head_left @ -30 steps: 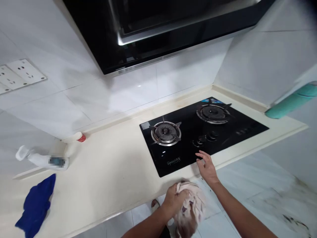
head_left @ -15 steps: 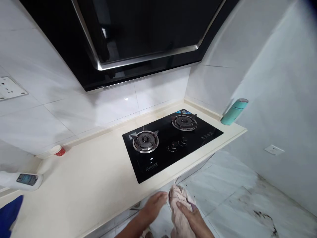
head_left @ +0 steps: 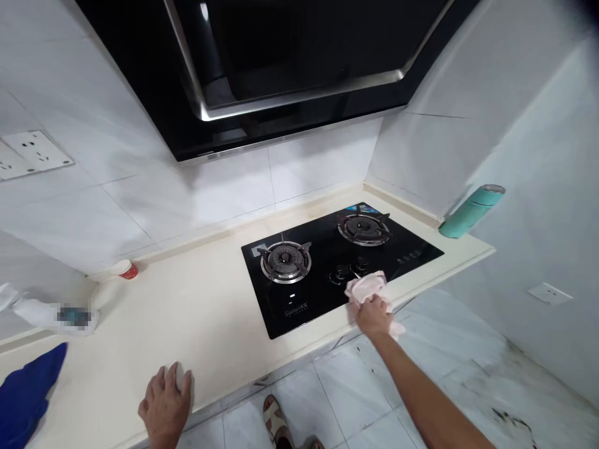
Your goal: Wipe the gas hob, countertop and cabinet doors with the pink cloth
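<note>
A pale pink cloth (head_left: 367, 287) is bunched under my right hand (head_left: 374, 316), whose fingers close on it. The cloth lies over the front edge of the black glass gas stove (head_left: 322, 296), just in front of its knobs (head_left: 350, 270), and one end hangs past the counter's edge. My left hand (head_left: 166, 399) rests on the cream countertop (head_left: 210, 330) near its front edge, fingers spread and holding nothing. Two burners sit on the stove, a left burner (head_left: 286, 262) and a right burner (head_left: 364, 229).
A black range hood (head_left: 299, 106) hangs above the stove. A teal bottle (head_left: 472, 212) stands at the counter's right end. On the left are a red and white paper cup (head_left: 126, 269), a white bottle (head_left: 37, 313) and a blue cloth (head_left: 30, 393). Tiled floor (head_left: 346, 386) lies below.
Both hands were together below the counter's edge with the cloth. My right hand has brought the cloth up onto the stove's front edge; my left has moved left onto the countertop.
</note>
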{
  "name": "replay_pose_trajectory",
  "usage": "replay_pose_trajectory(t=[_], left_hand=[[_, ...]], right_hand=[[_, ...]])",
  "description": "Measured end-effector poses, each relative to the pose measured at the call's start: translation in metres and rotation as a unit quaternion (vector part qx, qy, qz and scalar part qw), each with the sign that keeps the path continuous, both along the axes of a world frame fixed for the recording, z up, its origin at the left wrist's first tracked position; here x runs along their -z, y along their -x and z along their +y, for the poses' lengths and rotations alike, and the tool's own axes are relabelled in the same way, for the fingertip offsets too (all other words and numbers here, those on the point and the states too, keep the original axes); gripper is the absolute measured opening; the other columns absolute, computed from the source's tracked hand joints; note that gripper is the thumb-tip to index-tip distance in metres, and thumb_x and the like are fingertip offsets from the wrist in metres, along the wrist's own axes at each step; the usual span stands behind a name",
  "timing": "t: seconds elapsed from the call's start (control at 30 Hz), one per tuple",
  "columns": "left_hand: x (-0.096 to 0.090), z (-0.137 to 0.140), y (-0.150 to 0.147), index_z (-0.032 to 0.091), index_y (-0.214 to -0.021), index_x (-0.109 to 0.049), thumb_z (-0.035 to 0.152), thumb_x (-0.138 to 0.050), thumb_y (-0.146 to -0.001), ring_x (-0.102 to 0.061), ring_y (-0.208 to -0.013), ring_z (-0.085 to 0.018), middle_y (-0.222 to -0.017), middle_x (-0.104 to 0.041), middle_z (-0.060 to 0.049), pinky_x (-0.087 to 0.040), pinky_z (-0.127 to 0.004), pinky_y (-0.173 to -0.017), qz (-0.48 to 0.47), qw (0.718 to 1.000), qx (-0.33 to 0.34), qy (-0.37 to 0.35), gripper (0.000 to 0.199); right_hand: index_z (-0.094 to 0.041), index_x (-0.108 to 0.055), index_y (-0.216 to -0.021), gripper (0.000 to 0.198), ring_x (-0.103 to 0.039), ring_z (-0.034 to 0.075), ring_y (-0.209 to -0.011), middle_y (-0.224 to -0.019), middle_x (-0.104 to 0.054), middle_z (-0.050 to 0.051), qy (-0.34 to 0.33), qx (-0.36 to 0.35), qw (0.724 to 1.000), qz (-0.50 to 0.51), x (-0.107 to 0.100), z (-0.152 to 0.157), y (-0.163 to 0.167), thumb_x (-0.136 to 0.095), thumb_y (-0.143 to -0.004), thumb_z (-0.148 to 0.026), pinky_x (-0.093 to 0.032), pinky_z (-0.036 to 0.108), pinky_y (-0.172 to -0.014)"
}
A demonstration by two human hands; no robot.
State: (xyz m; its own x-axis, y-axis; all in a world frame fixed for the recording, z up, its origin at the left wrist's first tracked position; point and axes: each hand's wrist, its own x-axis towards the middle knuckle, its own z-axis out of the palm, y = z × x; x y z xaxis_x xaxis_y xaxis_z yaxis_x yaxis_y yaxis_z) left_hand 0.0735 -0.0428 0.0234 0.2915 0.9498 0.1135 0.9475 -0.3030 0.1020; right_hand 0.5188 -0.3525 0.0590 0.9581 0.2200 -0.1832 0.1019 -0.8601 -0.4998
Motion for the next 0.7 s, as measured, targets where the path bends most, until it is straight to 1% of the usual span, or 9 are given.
replay_pose_trajectory(t=[0.13, 0.23, 0.3, 0.4, 0.43, 0.47, 0.5, 0.6, 0.7], left_hand=[[-0.001, -0.003, -0.007, 0.024, -0.138, -0.054, 0.056, -0.025, -0.098, -0.036, -0.143, -0.031, -0.152, -0.046, -0.013, -0.034, -0.055, -0.111, 0.014, 1.000, 0.000, -0.007, 0.059], [-0.001, -0.003, -0.006, 0.025, -0.138, -0.055, 0.055, -0.026, -0.098, -0.037, -0.143, -0.031, -0.152, -0.046, -0.012, -0.033, -0.054, -0.112, 0.017, 1.000, -0.003, -0.008, 0.058], [0.000, -0.003, -0.004, 0.025, -0.138, -0.055, 0.054, -0.027, -0.098, -0.037, -0.142, -0.030, -0.152, -0.046, -0.011, -0.033, -0.053, -0.112, 0.017, 1.000, -0.002, -0.012, 0.057], [0.001, -0.003, -0.003, 0.025, -0.138, -0.055, 0.053, -0.030, -0.098, -0.039, -0.141, -0.030, -0.151, -0.047, -0.012, -0.034, -0.053, -0.111, 0.018, 1.000, -0.002, -0.022, 0.055], [0.001, -0.004, -0.003, 0.025, -0.138, -0.056, 0.052, -0.030, -0.098, -0.039, -0.140, -0.030, -0.151, -0.047, -0.012, -0.034, -0.052, -0.111, 0.018, 0.999, -0.001, -0.026, 0.055], [0.000, -0.005, -0.003, 0.025, -0.138, -0.056, 0.052, -0.031, -0.098, -0.039, -0.140, -0.030, -0.151, -0.047, -0.012, -0.034, -0.052, -0.111, 0.019, 0.999, 0.001, -0.030, 0.054], [0.000, -0.005, -0.003, 0.024, -0.137, -0.056, 0.051, -0.031, -0.098, -0.040, -0.140, -0.030, -0.151, -0.048, -0.012, -0.034, -0.052, -0.111, 0.020, 0.999, 0.004, -0.032, 0.054], [-0.002, -0.007, -0.004, 0.024, -0.136, -0.057, 0.051, -0.033, -0.098, -0.040, -0.140, -0.030, -0.150, -0.049, -0.012, -0.034, -0.051, -0.110, 0.019, 0.999, 0.011, -0.033, 0.052], [-0.003, -0.008, -0.004, 0.024, -0.134, -0.059, 0.050, -0.035, -0.098, -0.040, -0.140, -0.030, -0.149, -0.049, -0.013, -0.034, -0.051, -0.110, 0.010, 0.999, 0.009, -0.037, 0.051]], right_hand=[[0.000, -0.065, -0.125, 0.055, -0.030, 0.045, -0.139, -0.152, -0.035, 0.030, 0.050, -0.162, 0.985, -0.007, 0.016, 0.048, 0.107, -0.044, -0.096, -0.042, -0.023, 0.063, -0.114], [-0.012, -0.068, -0.127, 0.046, -0.030, 0.041, -0.142, -0.157, -0.035, 0.019, 0.043, -0.292, 0.955, 0.015, 0.019, 0.076, 0.182, -0.061, -0.089, -0.038, -0.022, 0.058, -0.118], [-0.020, -0.065, -0.133, 0.049, -0.027, 0.039, -0.146, -0.161, -0.032, 0.013, 0.009, -0.380, 0.923, 0.054, 0.016, 0.086, 0.214, -0.064, -0.088, -0.040, -0.017, 0.057, -0.121], [-0.025, -0.050, -0.148, 0.063, -0.020, 0.034, -0.151, -0.164, -0.026, 0.009, -0.093, -0.497, 0.843, 0.185, 0.003, 0.078, 0.232, -0.058, -0.092, -0.051, -0.014, 0.053, -0.124], [-0.025, -0.043, -0.153, 0.069, -0.020, 0.032, -0.152, -0.165, -0.025, 0.009, -0.123, -0.503, 0.823, 0.235, -0.003, 0.068, 0.232, -0.057, -0.092, -0.053, -0.015, 0.050, -0.125], [-0.025, -0.038, -0.155, 0.073, -0.023, 0.030, -0.151, -0.165, -0.025, 0.009, -0.140, -0.485, 0.818, 0.277, -0.009, 0.054, 0.228, -0.057, -0.091, -0.055, -0.019, 0.047, -0.125], [-0.024, -0.037, -0.156, 0.075, -0.027, 0.029, -0.150, -0.163, -0.027, 0.010, -0.147, -0.451, 0.825, 0.307, -0.016, 0.037, 0.223, -0.056, -0.091, -0.057, -0.022, 0.045, -0.124], [-0.019, -0.058, -0.140, 0.070, -0.049, 0.030, -0.134, -0.142, -0.055, 0.014, -0.134, -0.342, 0.868, 0.335, -0.036, -0.020, 0.199, -0.046, -0.092, -0.069, -0.032, 0.044, -0.118], [-0.020, -0.069, -0.123, 0.071, -0.059, 0.029, -0.122, -0.124, -0.068, 0.012, -0.184, -0.263, 0.877, 0.359, -0.040, -0.068, 0.174, -0.043, -0.088, -0.077, -0.042, 0.042, -0.111]])
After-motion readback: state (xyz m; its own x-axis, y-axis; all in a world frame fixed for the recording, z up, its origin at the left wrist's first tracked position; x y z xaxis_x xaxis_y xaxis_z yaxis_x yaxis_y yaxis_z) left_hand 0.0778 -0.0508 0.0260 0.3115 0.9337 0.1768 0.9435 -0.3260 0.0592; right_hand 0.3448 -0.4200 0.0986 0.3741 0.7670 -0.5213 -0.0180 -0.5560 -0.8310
